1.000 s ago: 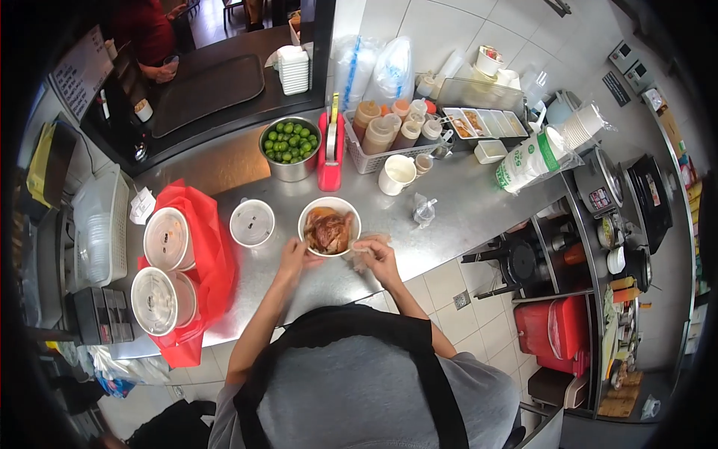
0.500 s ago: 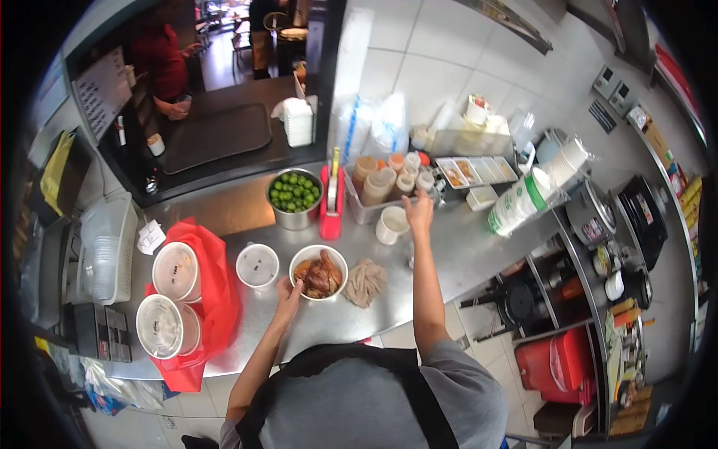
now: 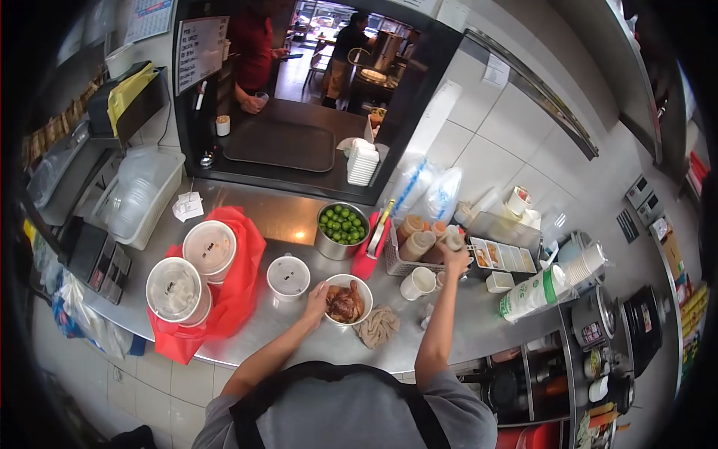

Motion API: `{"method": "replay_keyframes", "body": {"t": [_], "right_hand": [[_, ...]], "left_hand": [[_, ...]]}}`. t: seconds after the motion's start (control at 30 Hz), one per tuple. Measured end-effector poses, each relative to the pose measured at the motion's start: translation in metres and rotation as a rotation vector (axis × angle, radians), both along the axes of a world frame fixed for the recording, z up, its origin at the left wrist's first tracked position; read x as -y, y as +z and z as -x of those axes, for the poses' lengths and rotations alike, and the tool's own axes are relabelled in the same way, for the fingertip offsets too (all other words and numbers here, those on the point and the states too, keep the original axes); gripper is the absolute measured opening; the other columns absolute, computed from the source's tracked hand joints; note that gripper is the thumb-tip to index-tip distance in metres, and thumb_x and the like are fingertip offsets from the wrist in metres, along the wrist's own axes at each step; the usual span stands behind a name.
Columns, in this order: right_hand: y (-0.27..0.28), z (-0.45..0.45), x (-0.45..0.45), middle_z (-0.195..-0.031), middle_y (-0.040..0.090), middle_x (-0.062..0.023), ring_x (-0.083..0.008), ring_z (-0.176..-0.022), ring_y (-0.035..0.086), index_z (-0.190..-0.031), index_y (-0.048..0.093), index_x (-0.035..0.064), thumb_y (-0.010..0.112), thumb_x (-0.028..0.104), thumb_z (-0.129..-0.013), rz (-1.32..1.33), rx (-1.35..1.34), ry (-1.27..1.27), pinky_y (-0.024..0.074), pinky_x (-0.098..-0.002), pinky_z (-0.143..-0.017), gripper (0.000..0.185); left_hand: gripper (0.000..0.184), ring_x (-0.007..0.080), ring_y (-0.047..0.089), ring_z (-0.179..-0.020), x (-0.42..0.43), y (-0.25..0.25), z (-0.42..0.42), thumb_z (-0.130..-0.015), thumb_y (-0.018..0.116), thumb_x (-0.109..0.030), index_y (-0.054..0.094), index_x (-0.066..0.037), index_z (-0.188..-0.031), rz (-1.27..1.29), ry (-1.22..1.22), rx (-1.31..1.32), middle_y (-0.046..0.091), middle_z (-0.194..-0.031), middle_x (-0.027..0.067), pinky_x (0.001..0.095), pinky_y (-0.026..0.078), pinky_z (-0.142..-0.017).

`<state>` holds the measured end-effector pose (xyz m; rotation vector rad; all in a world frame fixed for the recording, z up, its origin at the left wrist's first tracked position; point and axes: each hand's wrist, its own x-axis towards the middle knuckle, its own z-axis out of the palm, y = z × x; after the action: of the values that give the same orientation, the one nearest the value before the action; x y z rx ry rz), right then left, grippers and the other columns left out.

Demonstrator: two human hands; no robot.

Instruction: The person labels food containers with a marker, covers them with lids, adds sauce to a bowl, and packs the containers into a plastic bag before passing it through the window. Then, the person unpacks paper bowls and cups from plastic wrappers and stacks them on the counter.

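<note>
**One hand on the bowl, the other among the bottles**

The bowl [image 3: 369, 296] sits upright near the front edge of the steel counter [image 3: 407, 322], straight ahead of the person, with browned meat [image 3: 346, 302] inside and no lid on. The left hand [image 3: 318, 299] is at its left side, its grip pinching the rim, fingers outside and clear of the meat — probably to steady the bowl while the other arm stretches away.

The right hand [image 3: 456, 260] is at the right end of the basket [image 3: 396, 263], curled around the upper part of a bottle [image 3: 452, 241]. Whether that grip is pressed closed on it or only resting there, I cannot tell; the fingers are small and overlap the bottle.

The basket holds the bottles upright and close together, which seems meant to stop them tipping and to put them within an arm's reach. A cup [image 3: 417, 283] stands just in front of it. The cloth [image 3: 378, 327] lies crumpled beside the bowl, handy for wiping, I would judge.

Left of the bowl is a lidded tub [image 3: 288, 278]; behind, the pot of limes [image 3: 342, 224] stands beside the red dispenser [image 3: 366, 262]. Farther left, more lidded tubs [image 3: 173, 290] rest on a red bag [image 3: 247, 258] — its sides spread around them, perhaps for carrying.
</note>
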<state>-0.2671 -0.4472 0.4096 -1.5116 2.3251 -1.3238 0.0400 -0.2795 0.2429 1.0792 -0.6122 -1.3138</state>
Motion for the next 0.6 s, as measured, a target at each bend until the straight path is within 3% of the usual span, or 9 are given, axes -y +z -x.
{"method": "replay_keyframes", "body": {"t": [0.03, 0.1, 0.13, 0.3, 0.4, 0.47, 0.53, 0.57, 0.6], "right_hand": [[-0.015, 0.022, 0.02, -0.087, 0.067, -0.0132, -0.0247, -0.081, 0.064, -0.097, 0.064, 0.0028, 0.082, 0.029, -0.051, 0.298, 0.099, 0.174, 0.0487, -0.0381, -0.073, 0.056], [0.025, 0.023, 0.002, -0.094, 0.063, -0.0078, -0.0161, -0.088, 0.058, -0.099, 0.061, 0.0012, 0.08, 0.021, -0.06, 0.452, 0.427, 0.432, 0.0435, -0.0309, -0.082, 0.048], [0.075, -0.007, -0.038, -0.1, 0.061, -0.009, -0.0163, -0.091, 0.056, -0.102, 0.059, 0.0014, 0.077, 0.016, -0.066, 0.493, 0.566, 0.487, 0.0415, -0.0294, -0.083, 0.043], [0.123, -0.048, -0.076, -0.09, 0.062, -0.0114, -0.0221, -0.085, 0.06, -0.111, 0.048, -0.0011, 0.06, 0.027, -0.082, 0.855, 0.943, 0.74, 0.0468, -0.034, -0.079, 0.043], [0.113, -0.064, -0.092, -0.086, 0.061, -0.0145, -0.0245, -0.077, 0.061, -0.109, 0.045, -0.0002, 0.053, 0.032, -0.085, 0.567, 0.877, 0.964, 0.0503, -0.0365, -0.072, 0.041], [0.096, -0.084, -0.107, -0.081, 0.059, -0.0147, -0.0248, -0.065, 0.061, -0.105, 0.046, 0.0009, 0.057, 0.019, -0.084, 0.347, 0.776, 0.931, 0.0521, -0.0328, -0.059, 0.03], [0.057, -0.091, -0.106, -0.09, 0.06, -0.0119, -0.0207, -0.069, 0.061, -0.113, 0.045, -0.0011, 0.066, 0.014, -0.079, 0.201, 0.4, 0.981, 0.0503, -0.0306, -0.064, 0.042], [0.055, -0.099, -0.116, -0.094, 0.062, -0.0127, -0.0198, -0.084, 0.058, -0.11, 0.049, -0.0007, 0.075, 0.025, -0.07, 0.145, 0.145, 0.989, 0.0457, -0.032, -0.075, 0.055], [0.069, -0.113, -0.135, -0.092, 0.062, -0.0157, -0.0236, -0.082, 0.06, -0.107, 0.049, 0.0013, 0.078, 0.032, -0.064, -0.032, -0.029, 0.979, 0.0461, -0.0342, -0.073, 0.06]], "left_hand": [[0.042, 0.0131, 0.054, -0.092, -0.008, 0.022, -0.001, -0.094, 0.043, -0.029, 0.046, 0.0, -0.124, -0.078, -0.027, 0.014, 0.058, -0.106, 0.0083, 0.0259, 0.045, -0.075], [0.041, 0.0131, 0.054, -0.092, -0.011, 0.029, -0.001, -0.094, 0.043, -0.029, 0.047, 0.0, -0.123, -0.08, -0.017, 0.024, 0.058, -0.106, 0.0082, 0.0257, 0.045, -0.076], [0.041, 0.013, 0.054, -0.092, -0.011, 0.03, -0.001, -0.094, 0.043, -0.03, 0.047, 0.0, -0.123, -0.081, -0.015, 0.028, 0.058, -0.106, 0.0082, 0.0256, 0.045, -0.077], [0.042, 0.0133, 0.054, -0.092, -0.009, 0.028, -0.001, -0.094, 0.043, -0.031, 0.048, 0.0, -0.121, -0.07, -0.012, 0.019, 0.058, -0.105, 0.0079, 0.0256, 0.044, -0.079], [0.046, 0.0136, 0.054, -0.093, -0.007, 0.012, 0.0, -0.094, 0.042, -0.036, 0.048, 0.0, -0.121, 0.025, 0.013, 0.029, 0.058, -0.105, 0.008, 0.0258, 0.043, -0.081], [0.048, 0.0137, 0.054, -0.093, -0.002, 0.006, 0.001, -0.094, 0.041, -0.039, 0.049, 0.0, -0.12, 0.01, 0.043, 0.049, 0.058, -0.104, 0.0081, 0.0261, 0.043, -0.082], [0.051, 0.0118, 0.054, -0.086, -0.003, 0.012, 0.001, -0.093, 0.039, -0.042, 0.049, 0.001, -0.12, 0.03, 0.085, 0.133, 0.059, -0.1, 0.0074, 0.0244, 0.045, -0.071], [0.052, 0.0109, 0.054, -0.082, -0.01, 0.028, -0.001, -0.093, 0.038, -0.043, 0.049, 0.001, -0.12, -0.008, 0.054, 0.116, 0.059, -0.098, 0.0069, 0.0234, 0.044, -0.065], [0.054, 0.0101, 0.053, -0.078, -0.014, 0.042, -0.002, -0.093, 0.037, -0.044, 0.049, 0.001, -0.119, -0.039, 0.026, 0.1, 0.059, -0.095, 0.0064, 0.0224, 0.043, -0.059]]}}
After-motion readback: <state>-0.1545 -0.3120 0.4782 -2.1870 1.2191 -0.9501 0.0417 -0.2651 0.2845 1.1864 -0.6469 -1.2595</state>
